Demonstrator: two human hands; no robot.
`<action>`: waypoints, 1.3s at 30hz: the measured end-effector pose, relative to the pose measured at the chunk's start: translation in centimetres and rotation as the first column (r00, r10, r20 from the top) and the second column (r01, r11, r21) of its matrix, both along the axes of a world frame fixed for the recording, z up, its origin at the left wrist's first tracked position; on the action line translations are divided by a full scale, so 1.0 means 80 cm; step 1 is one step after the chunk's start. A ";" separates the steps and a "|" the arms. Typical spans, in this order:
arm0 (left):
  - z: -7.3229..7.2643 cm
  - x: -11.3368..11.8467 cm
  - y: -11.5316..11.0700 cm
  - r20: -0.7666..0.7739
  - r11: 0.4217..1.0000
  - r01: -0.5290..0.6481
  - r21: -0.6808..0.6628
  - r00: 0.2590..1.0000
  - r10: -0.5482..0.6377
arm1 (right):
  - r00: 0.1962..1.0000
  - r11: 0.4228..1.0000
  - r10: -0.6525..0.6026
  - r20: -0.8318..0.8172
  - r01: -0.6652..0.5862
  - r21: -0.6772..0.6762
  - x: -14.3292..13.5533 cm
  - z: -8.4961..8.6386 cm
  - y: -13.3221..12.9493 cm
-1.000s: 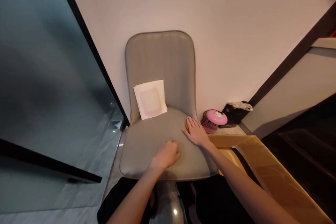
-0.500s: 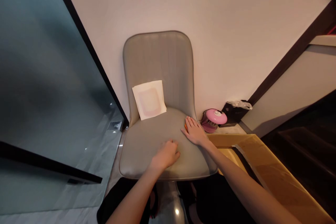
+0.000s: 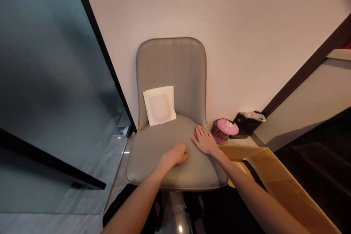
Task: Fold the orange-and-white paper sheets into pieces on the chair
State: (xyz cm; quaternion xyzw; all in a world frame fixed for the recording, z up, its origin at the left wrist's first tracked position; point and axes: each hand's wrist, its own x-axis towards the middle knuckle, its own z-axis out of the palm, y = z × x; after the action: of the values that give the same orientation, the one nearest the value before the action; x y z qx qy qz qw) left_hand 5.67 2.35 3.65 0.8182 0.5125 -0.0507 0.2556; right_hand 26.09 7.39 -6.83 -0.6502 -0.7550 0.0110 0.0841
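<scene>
A grey padded chair [image 3: 170, 60] stands against the wall, facing me. My left hand [image 3: 177, 154] is closed in a fist on the middle of the seat; whether anything is inside it is hidden. On the seat's right side my right hand [image 3: 204, 140] lies flat with its fingers stretched out. A small orange thing [image 3: 195, 135] shows at the edge of that hand, mostly covered, so its kind cannot be made out. A white paper square [image 3: 159, 106] with a pale pinkish rounded-square patch leans on the backrest, apart from both hands.
Right of the chair are a pink round-topped device [image 3: 227, 127], a black box [image 3: 248, 124] with clear plastic on top, and a large open cardboard box [image 3: 285, 179]. A frosted glass door [image 3: 55, 80] with a dark frame stands on the left.
The view has shifted slightly. My left hand has curled more tightly into a fist on the seat. My right hand stays flat over the orange thing.
</scene>
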 end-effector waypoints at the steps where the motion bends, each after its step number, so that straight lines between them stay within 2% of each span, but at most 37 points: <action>1: -0.001 0.000 -0.001 -0.003 1.000 -0.003 0.006 1.000 0.003 | 1.000 1.000 0.004 -0.004 -0.004 0.009 0.000 -0.002 0.001; 4: 0.000 0.001 -0.005 -0.015 1.000 -0.010 0.008 1.000 0.010 | 0.999 0.999 0.017 -0.035 -0.015 0.030 0.001 -0.002 0.002; 6: 0.002 0.001 -0.007 -0.023 1.000 -0.016 0.007 1.000 0.017 | 0.998 0.998 0.015 -0.069 -0.010 0.063 0.001 0.006 0.003; 9: 0.006 0.002 -0.008 -0.038 0.999 -0.038 0.010 0.999 0.038 | 0.989 0.978 0.040 -0.145 -0.009 0.208 -0.002 0.031 0.003; 13: 0.008 0.007 -0.009 -0.062 0.999 -0.047 0.007 0.997 0.047 | 0.940 0.912 0.172 -0.293 -0.040 0.407 -0.024 0.071 0.005; 16: 0.006 0.013 -0.009 -0.072 0.998 -0.061 0.029 0.995 0.063 | 0.892 0.895 0.239 -0.383 -0.049 0.443 -0.061 0.098 0.021; 20: 0.004 0.020 -0.004 -0.123 0.996 -0.083 -0.015 0.989 0.081 | 0.872 0.893 0.325 -0.365 -0.157 0.422 -0.134 0.146 0.076; 25: 0.008 0.019 0.001 -0.145 0.996 -0.061 -0.059 0.988 0.052 | 0.949 0.893 0.294 -0.113 -0.230 0.388 -0.221 0.223 0.154; 28: 0.009 0.018 0.001 -0.159 0.997 -0.044 -0.062 0.987 0.034 | 0.949 0.882 0.316 0.008 -0.297 0.366 -0.248 0.251 0.178; 31: 0.011 0.016 -0.001 -0.173 0.997 -0.032 -0.074 0.985 0.019 | 0.939 0.883 0.332 0.093 -0.344 0.318 -0.258 0.256 0.186; 39: 0.022 0.009 -0.004 -0.136 0.997 -0.019 -0.080 0.991 0.008 | 0.922 0.881 0.355 0.154 -0.385 0.275 -0.249 0.239 0.181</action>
State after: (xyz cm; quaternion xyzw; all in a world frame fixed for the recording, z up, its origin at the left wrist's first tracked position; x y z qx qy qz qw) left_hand 6.35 2.04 5.37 0.7982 0.5319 -0.1250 0.2536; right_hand 6.18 21.86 12.26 -0.4734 -0.8612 -0.1200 0.1407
